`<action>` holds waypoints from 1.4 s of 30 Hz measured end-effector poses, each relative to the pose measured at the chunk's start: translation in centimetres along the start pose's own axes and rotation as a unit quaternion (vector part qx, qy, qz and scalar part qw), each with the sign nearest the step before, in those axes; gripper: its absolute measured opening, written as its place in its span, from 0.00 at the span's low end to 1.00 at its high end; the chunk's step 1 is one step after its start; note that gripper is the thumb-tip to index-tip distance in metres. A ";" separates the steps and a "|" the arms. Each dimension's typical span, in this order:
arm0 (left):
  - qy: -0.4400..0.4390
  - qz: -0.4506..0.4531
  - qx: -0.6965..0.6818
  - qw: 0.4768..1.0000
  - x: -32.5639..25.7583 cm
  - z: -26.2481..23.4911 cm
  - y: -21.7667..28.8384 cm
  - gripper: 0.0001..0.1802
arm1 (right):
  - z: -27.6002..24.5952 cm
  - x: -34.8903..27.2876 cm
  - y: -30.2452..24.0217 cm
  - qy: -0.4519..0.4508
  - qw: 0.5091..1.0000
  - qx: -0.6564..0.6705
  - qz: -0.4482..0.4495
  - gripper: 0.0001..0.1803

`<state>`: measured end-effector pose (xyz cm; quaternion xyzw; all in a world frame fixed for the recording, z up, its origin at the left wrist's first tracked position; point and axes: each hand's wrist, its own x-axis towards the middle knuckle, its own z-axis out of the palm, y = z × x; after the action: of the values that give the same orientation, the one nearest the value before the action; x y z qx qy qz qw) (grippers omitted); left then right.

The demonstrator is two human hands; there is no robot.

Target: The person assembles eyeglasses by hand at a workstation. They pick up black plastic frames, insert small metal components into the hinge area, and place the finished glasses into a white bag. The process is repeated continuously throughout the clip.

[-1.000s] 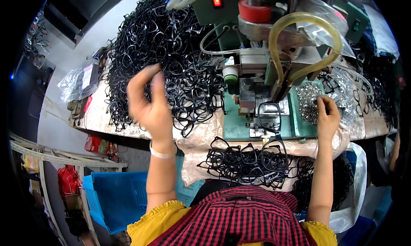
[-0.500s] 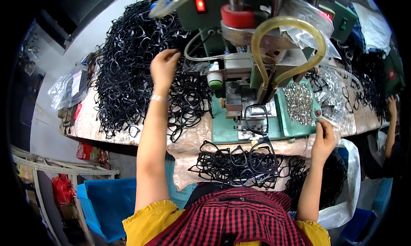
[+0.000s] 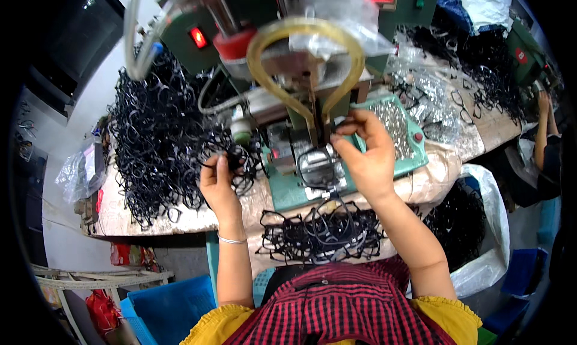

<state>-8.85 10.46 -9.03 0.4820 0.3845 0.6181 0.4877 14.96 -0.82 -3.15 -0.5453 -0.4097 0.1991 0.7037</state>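
Under the press a black eyeglass frame (image 3: 317, 186) sits at the metal fixture, its lower part hanging over the front edge of the green base (image 3: 288, 195). My right hand (image 3: 371, 156) reaches in from the right, thumb and fingers closed at the upper end of this frame, beneath the yellowish tube loop (image 3: 252, 51). The exact grip is partly hidden by the fingers. Beside the heap of black eyeglass frames (image 3: 150, 135), my left hand (image 3: 221, 186) is closed, thumb against fingers, on another black eyeglass frame (image 3: 211, 159).
A green tray of small shiny metal parts (image 3: 393, 129) stands right of the press, with a red button (image 3: 419, 137) at its edge. More frames (image 3: 288, 237) lie in front of me. A blue crate (image 3: 168, 312) stands lower left; another person's arm (image 3: 543, 123) shows far right.
My left hand has come back from the heap toward me. My right hand has left the tray's red button and moved left to the frame in the press. The whole view has shifted.
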 end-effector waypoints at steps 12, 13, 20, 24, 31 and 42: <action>-0.202 0.411 0.036 0.888 -4.3 5.3 11.0 0.06 | 0.0 -1.2 -3.5 -0.070 0.993 0.088 0.035 0.27; -0.274 0.429 0.081 0.857 -4.1 5.4 10.6 0.06 | -0.4 -1.3 -3.8 -0.092 0.994 0.053 -0.003 0.27; -0.416 0.460 0.211 0.755 -4.8 8.0 7.5 0.13 | -9.5 0.7 5.1 0.016 0.832 -0.551 -0.068 0.13; -0.414 0.440 0.217 0.767 -4.9 7.9 7.4 0.12 | -11.7 0.0 7.8 0.028 0.854 -0.513 -0.081 0.08; -0.404 0.440 0.207 0.775 -5.2 7.8 7.1 0.13 | -6.6 5.2 7.9 0.005 0.832 -0.516 -0.204 0.05; 0.048 0.246 0.449 0.858 -2.6 -4.9 7.5 0.09 | -10.0 1.0 6.8 -0.018 0.832 -0.536 -0.143 0.06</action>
<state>-15.15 6.16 -3.67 0.6975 0.5123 0.5000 0.0313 24.63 -3.95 -9.79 -0.7687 -0.5382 -0.1450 0.3138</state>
